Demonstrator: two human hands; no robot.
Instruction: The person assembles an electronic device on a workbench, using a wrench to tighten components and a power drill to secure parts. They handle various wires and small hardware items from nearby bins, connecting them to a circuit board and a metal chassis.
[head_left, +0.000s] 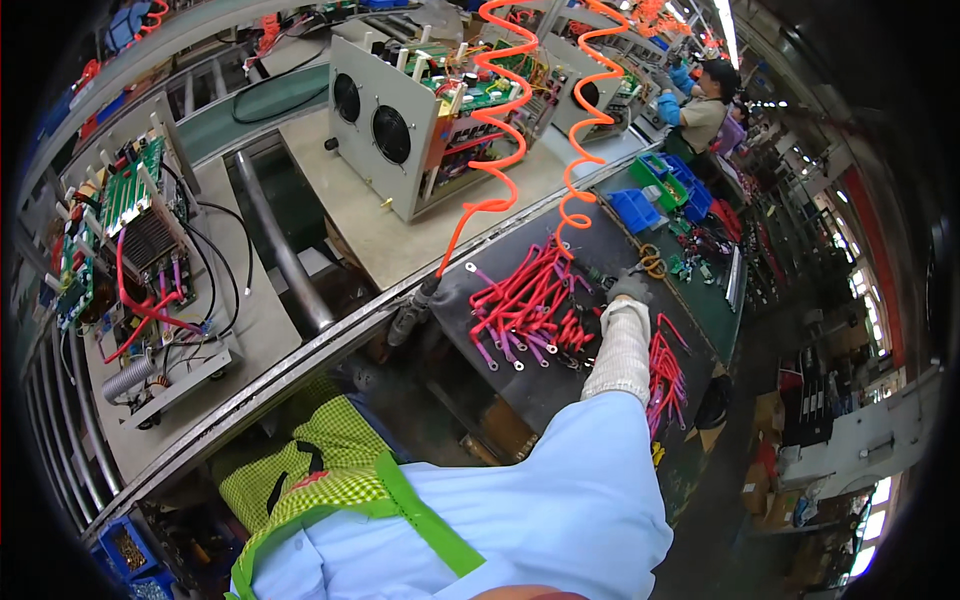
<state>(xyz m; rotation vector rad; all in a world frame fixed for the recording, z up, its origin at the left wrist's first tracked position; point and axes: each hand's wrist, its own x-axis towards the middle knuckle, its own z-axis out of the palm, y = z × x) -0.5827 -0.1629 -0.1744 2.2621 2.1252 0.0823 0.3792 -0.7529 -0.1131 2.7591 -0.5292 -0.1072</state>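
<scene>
My right arm, in a light blue sleeve and white knitted cuff, reaches across a dark work surface point(545, 395). My right hand point(630, 287), in a dark grey glove, is by a brown coiled ring point(652, 262) and a dark tool-like piece point(598, 277) near the end of an orange coiled hose point(577, 205). Its fingers are too small and hidden to read. Left of the hand lies a heap of red cables point(520, 295) with purple sleeves and ring terminals. More red cables point(665, 375) lie right of the cuff. My left hand is out of view.
An open machine unit with two fans point(390, 135) stands on a board beyond the rail. Another open unit point(140, 230) sits at left. A grey air tool point(408, 315) hangs from a second orange hose. Blue bins point(634, 210) and a green bin point(655, 178) stand far right; a co-worker point(705, 105) is beyond.
</scene>
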